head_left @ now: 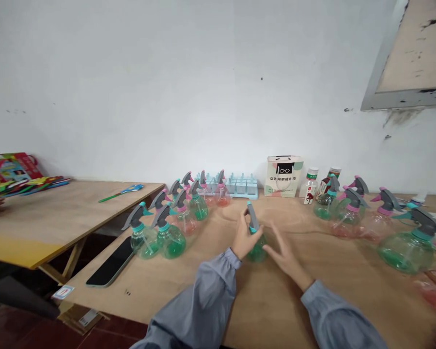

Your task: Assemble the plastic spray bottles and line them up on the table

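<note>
A green spray bottle [257, 249] with a grey and teal trigger head stands upright in the middle of the wooden table. My left hand [244, 236] grips it around the neck and sprayer head, thumb across the front. To the right of the bottle, my right hand [284, 252] is open, its fingers stretched out and the thumb close to the bottle's side. Whether that thumb touches the bottle I cannot tell. Green spray bottles [174, 242] and pink spray bottles [184, 223] form a group on the left. Another mixed group includes a large green spray bottle [403, 254] at the right.
A black phone [111, 264] lies near the left table edge. Along the wall are a pale blue mould tray [243, 189], a paper bag [283, 177] and a white-capped bottle [311, 186]. A second table [76, 203] at left holds colourful craft items, beyond a gap.
</note>
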A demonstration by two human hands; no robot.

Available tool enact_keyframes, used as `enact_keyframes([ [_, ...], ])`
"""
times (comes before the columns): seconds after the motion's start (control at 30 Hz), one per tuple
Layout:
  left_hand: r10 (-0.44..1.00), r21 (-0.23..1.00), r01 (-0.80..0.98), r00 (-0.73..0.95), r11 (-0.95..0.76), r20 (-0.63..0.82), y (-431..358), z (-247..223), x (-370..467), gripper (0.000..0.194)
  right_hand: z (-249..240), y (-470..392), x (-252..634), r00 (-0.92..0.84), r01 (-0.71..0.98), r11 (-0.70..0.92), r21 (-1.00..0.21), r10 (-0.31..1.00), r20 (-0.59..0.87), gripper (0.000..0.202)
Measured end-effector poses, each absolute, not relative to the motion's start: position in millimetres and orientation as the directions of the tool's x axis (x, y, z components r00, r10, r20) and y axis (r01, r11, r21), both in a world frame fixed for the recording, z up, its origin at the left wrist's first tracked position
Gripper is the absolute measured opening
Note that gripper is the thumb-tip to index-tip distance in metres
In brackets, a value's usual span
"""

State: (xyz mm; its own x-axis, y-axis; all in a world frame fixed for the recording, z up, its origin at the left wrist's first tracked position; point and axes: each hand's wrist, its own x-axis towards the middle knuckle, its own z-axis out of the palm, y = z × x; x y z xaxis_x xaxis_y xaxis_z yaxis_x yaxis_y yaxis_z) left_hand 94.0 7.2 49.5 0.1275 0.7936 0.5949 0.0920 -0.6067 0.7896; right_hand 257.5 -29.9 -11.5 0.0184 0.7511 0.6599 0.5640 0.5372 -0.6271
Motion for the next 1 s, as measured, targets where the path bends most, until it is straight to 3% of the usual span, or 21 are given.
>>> enact_keyframes([
  [0.1,0.837,0.839,0.043,0.115,-0.542,0.535,15.2,49.8,80.7,0.062,16.1,-30.9,313.2,0.410,0.645,0.437,-0.627,0.494,0.766,0.070],
  [0.17,0.848,0.850,0.035,0.102,-0.525,0.520,16.6,49.3,74.4,0.059,30.0,-27.6,361.5,0.546,0.722,0.316,-0.615,0.285,0.788,0.076],
  [0.27,0.855,0.857,0.035,0.097,-0.515,0.510,14.4,49.8,71.1,0.058,35.4,-17.2,428.4,0.628,0.763,0.075,-0.642,0.149,0.764,0.089],
  [0.5,0.862,0.876,-0.020,0.171,-0.482,0.478,12.5,51.6,73.2,0.065,12.2,4.6,474.6,0.748,0.652,-0.035,-0.757,0.194,0.635,0.095],
  [0.77,0.836,0.861,-0.112,0.204,-0.497,0.509,19.6,44.0,73.5,0.065,-6.3,-9.7,376.8,0.560,0.764,0.111,-0.636,0.377,0.738,0.092],
  [0.87,0.831,0.855,-0.047,0.210,-0.517,0.514,20.6,46.4,71.2,0.060,-13.4,-20.8,328.5,0.484,0.739,0.206,-0.642,0.500,0.718,0.090],
  [1.0,0.805,0.836,0.005,0.270,-0.549,0.528,19.5,52.4,64.4,0.065,-21.0,-33.9,286.8,0.475,0.646,0.304,-0.700,0.558,0.680,0.083],
])
